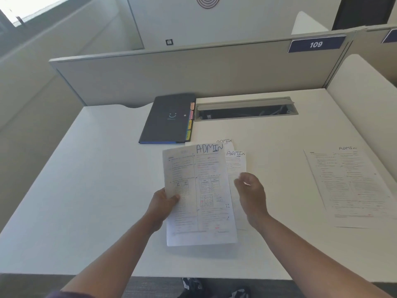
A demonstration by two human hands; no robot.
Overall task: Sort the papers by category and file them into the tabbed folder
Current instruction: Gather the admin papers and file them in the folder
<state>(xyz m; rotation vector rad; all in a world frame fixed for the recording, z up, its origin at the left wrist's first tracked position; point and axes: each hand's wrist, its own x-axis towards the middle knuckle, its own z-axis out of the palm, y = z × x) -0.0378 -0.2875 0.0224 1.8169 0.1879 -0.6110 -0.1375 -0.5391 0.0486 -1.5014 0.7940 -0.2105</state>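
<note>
My left hand (164, 203) grips the left edge of a printed sheet marked ADMIN (199, 196), held above the white desk (96, 190). My right hand (251, 194) hovers just right of that sheet with fingers loosely curled, holding nothing that I can see. Under and behind the held sheet lie two more ADMIN sheets (236, 162), partly hidden. A separate ADMIN sheet (352, 183) lies flat at the desk's right side. The dark tabbed folder (167, 119) lies closed at the back, its coloured tabs (190, 121) along the right edge.
An open cable tray (245, 109) is set into the desk behind the papers. A grey partition (193, 74) with a 109 sign (315, 44) closes off the back. A white side panel (365, 87) stands at the right.
</note>
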